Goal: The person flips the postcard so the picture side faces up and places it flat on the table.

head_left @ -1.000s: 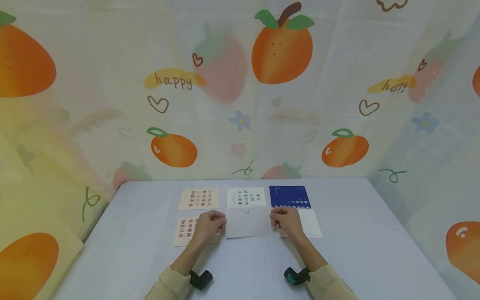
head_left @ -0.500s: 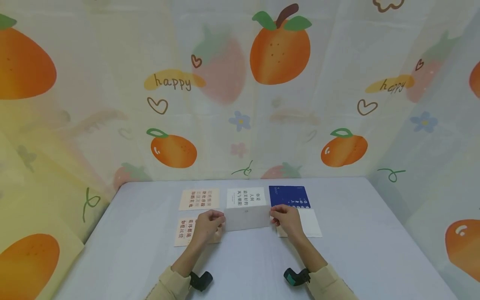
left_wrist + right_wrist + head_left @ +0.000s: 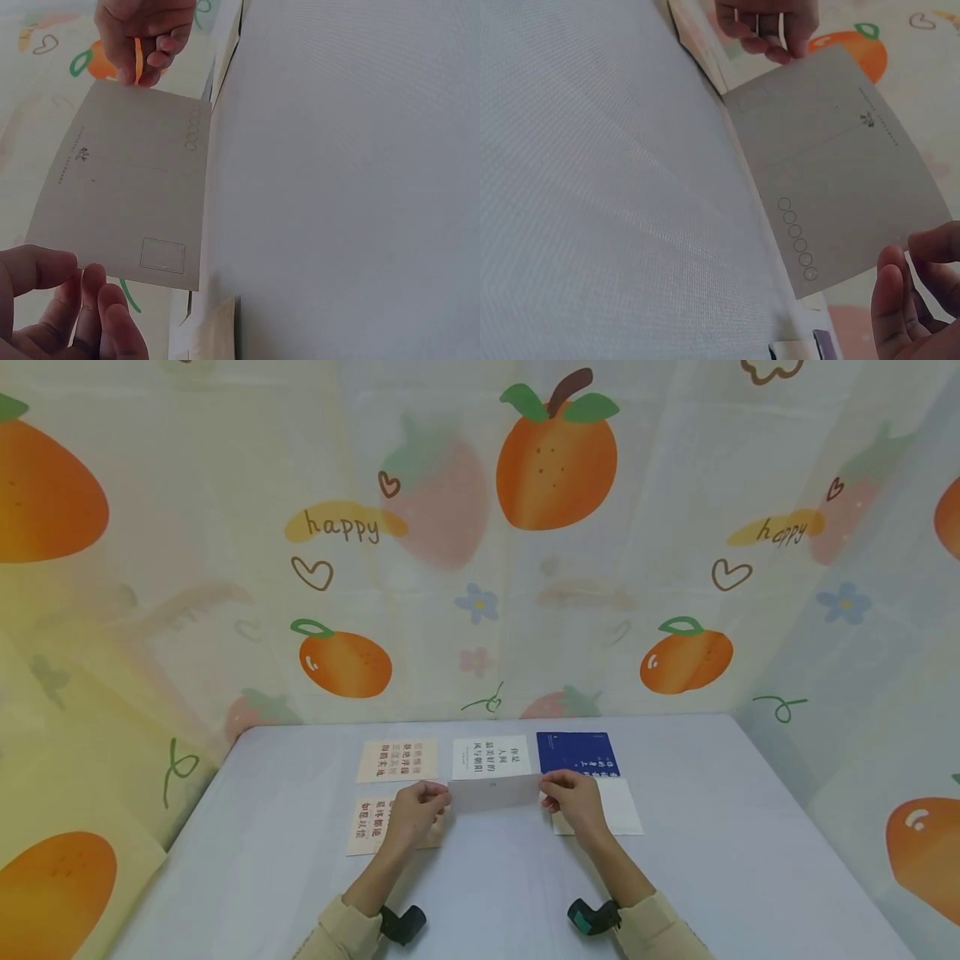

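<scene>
My left hand [image 3: 415, 815] pinches the left edge of a postcard [image 3: 493, 795] between thumb and fingers. At the opposite edge, my right hand [image 3: 576, 803] pinches it the same way. The postcard is tilted above the table and looks like a narrow strip in the head view. Its pale back [image 3: 124, 180] fills much of the left wrist view, with a stamp box and a small emblem. A row of small circles shows on that back [image 3: 832, 172] in the right wrist view. Just behind it lies a white postcard [image 3: 491, 756] with dark writing.
Two beige cards with brown writing lie at left, one at the back [image 3: 397, 760] and one in front [image 3: 367, 828], partly covered by my left hand. At right are a dark blue card [image 3: 573, 752] and a blank cream card [image 3: 621, 810] on the white tablecloth [image 3: 495, 893].
The held postcard has tipped, its near edge swinging up and away from me, so it looks much shorter in the head view. Both hands stay nearly in place.
</scene>
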`<move>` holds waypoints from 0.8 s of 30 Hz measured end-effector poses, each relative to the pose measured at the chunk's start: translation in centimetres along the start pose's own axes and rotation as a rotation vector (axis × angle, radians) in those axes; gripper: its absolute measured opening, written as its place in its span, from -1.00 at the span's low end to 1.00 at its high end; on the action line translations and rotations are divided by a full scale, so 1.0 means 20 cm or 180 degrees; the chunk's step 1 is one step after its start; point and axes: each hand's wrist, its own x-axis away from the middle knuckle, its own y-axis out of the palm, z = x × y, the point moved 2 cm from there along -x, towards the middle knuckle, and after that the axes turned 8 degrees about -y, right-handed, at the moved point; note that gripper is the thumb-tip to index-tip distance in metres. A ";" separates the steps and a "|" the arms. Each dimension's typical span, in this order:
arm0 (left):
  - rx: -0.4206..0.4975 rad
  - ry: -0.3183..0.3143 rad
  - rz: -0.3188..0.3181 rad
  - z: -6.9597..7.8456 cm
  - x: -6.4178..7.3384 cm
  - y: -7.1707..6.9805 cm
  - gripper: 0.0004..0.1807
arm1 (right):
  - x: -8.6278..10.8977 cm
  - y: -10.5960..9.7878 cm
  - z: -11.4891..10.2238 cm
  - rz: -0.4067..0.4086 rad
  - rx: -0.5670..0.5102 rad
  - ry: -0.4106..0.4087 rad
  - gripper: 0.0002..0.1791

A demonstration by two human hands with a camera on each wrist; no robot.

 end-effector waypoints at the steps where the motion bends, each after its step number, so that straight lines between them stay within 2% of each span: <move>1: 0.0012 0.0008 -0.0002 0.00 0.00 0.00 -0.84 | 0.00 0.00 0.00 -0.0001 -0.0014 -0.0004 -0.83; 16: 0.0073 0.0078 -0.0016 0.00 0.00 -0.01 -0.75 | 0.00 -0.01 0.02 0.0093 -0.0459 0.0136 -0.76; 24: 0.0038 0.0054 -0.0029 -0.01 0.00 -0.02 -0.70 | 0.01 -0.01 0.02 0.0049 -0.0378 0.0195 -0.73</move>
